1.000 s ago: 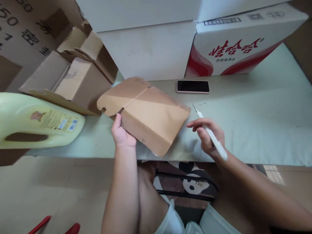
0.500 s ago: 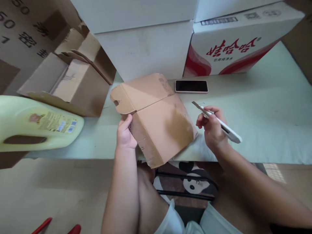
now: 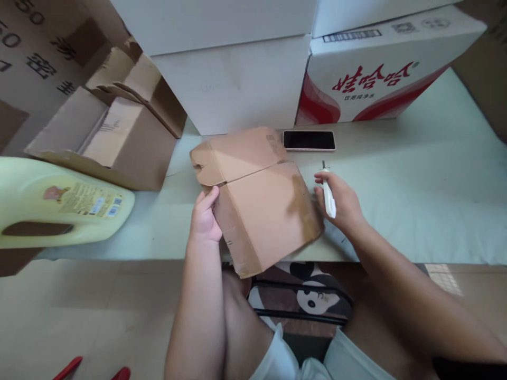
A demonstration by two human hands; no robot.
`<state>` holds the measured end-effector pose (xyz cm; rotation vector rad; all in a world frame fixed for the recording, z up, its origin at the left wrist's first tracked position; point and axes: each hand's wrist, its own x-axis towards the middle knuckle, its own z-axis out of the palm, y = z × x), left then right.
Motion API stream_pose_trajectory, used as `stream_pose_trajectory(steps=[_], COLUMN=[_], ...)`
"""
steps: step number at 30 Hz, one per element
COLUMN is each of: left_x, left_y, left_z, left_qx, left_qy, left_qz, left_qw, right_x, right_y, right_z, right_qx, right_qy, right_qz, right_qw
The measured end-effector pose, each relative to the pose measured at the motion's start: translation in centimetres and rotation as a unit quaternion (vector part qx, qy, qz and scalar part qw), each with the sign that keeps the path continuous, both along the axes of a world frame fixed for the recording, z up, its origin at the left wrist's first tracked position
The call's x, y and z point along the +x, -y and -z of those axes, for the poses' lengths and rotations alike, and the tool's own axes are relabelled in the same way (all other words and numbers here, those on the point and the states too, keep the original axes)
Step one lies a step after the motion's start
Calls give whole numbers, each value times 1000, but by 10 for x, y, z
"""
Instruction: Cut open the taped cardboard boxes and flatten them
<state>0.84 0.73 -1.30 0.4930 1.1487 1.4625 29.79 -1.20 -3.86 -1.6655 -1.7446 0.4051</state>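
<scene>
A flattened brown cardboard piece (image 3: pixel 257 195) with a folded flap lies tilted on the pale green table (image 3: pixel 415 200), its near corner hanging over the front edge. My left hand (image 3: pixel 205 219) grips its left edge, fingers closed on the card. At the card's right edge, my right hand (image 3: pixel 341 203) is closed round a white utility knife (image 3: pixel 328 194), with the blade pointing away from me.
A black phone (image 3: pixel 309 140) lies just behind the card. White boxes (image 3: pixel 229 84) and a red-and-white carton (image 3: pixel 380 68) line the back. An open brown box (image 3: pixel 119 126) and a pale yellow jug (image 3: pixel 55 206) sit at the left. My knees are below the table edge.
The card has been turned and laid flatter on the table. My right hand has swung the knife from lying across to pointing away, and moved in against the card's right edge.
</scene>
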Motion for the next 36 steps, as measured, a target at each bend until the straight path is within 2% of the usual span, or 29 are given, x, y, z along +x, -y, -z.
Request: stream_pose_trajectory(steps=[3,5,9,13,19,23,25,27,29,31,34,36], left_x=[-4,-4,1,1,-19,-22,-20,-16,-10,-3,9,13], left_y=[-3,-4,-2,1,-4,-6,-6,-5,-3,-2,0,0], left_z=[5,7,4,-1,1,6,7,7,5,1,-4,-8], left_qx=[-34,-56,-65,-43,34,44,34,42,59,69,56,29], left_qy=[-16,-37,-96,-79,-8,17,22,19,9,1,1,16], left_qz=[-17,-42,-56,-40,-143,-159,-140,-117,-98,-80,-58,-53], left_qw=[999,997,992,995,989,986,989,992,993,994,997,998], right_x=[12,19,28,36,35,24,16,6,-7,-21,-40,-44], right_y=[-4,-7,-11,-15,-16,-13,-9,-2,8,19,32,37], right_z=[5,8,9,9,14,1,-9,-17,-19,-17,-15,-18], right_qx=[-27,-48,-75,-67,-48,-17,-48,-101,-150,-195,-268,-277], right_qy=[166,214,203,174,168,61,-53,-197,-322,-399,-447,-485], right_qz=[-9,-17,-54,-29,-27,-63,-127,-211,-252,-227,-174,-142], right_qw=[986,975,975,982,984,996,989,952,900,867,835,817])
